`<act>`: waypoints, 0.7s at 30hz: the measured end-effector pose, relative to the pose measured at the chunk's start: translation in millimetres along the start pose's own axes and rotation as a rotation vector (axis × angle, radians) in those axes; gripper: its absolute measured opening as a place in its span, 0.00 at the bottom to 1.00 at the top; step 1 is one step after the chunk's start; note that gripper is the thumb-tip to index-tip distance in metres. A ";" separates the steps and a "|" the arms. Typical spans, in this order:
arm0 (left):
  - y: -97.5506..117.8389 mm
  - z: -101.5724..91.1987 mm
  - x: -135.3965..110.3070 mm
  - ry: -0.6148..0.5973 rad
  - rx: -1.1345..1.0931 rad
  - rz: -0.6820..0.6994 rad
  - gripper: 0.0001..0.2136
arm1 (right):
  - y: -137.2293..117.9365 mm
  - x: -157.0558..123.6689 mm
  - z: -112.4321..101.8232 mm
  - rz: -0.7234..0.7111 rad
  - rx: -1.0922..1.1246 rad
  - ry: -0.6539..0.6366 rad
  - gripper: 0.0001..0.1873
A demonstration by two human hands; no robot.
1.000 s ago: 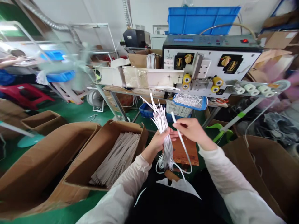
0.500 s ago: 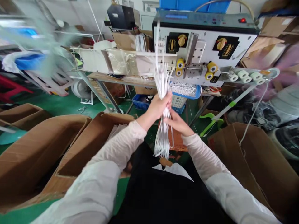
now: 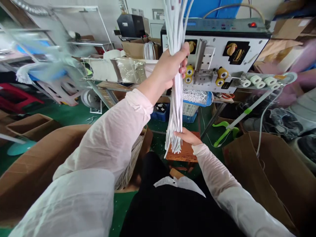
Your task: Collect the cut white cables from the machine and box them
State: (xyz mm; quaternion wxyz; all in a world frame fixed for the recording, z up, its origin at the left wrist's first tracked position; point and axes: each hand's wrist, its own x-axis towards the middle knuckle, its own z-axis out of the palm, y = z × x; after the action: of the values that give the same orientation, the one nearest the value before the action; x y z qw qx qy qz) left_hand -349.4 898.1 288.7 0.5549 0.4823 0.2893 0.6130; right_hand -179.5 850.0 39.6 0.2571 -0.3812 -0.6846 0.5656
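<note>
A long bundle of white cables (image 3: 177, 95) hangs upright in front of me. My left hand (image 3: 172, 64) is wrapped around its upper part, with the thumb across the front; the top ends run out of view. Lower down, my right hand (image 3: 188, 135) touches the bundle near its bottom ends, thumb in front and the other fingers hidden behind the strands. Beneath the loose lower ends is a reddish wooden stool (image 3: 184, 153).
A wire-processing machine (image 3: 247, 36) with yellow rollers stands ahead on a bench. Below it is a blue basket (image 3: 209, 98) of small white bits. Cardboard boxes stand left (image 3: 49, 154) and right (image 3: 276, 171); the nearer left one contains more white cables (image 3: 132, 161).
My left hand has lifted the bundle upward, so its top passes out of view. My right hand is now lower on it, near the bottom ends, apart from my left.
</note>
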 end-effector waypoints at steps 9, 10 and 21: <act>-4.1 6.6 6.7 0.081 -0.066 0.022 0.15 | -22.1 -14.1 -45.4 -0.228 0.005 -0.015 0.50; -5.8 13.3 5.9 0.079 -0.056 0.029 0.16 | -34.0 -9.7 -43.2 -0.308 0.023 0.093 0.52; 15.7 43.6 1.5 0.170 0.003 0.171 0.09 | -45.9 5.7 -21.8 -0.139 0.092 0.100 0.25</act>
State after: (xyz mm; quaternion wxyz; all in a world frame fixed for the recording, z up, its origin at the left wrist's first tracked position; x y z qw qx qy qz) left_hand -315.8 888.2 319.1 0.4734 0.4522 0.2941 0.6964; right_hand -176.4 864.0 88.7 0.3468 -0.3484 -0.6690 0.5574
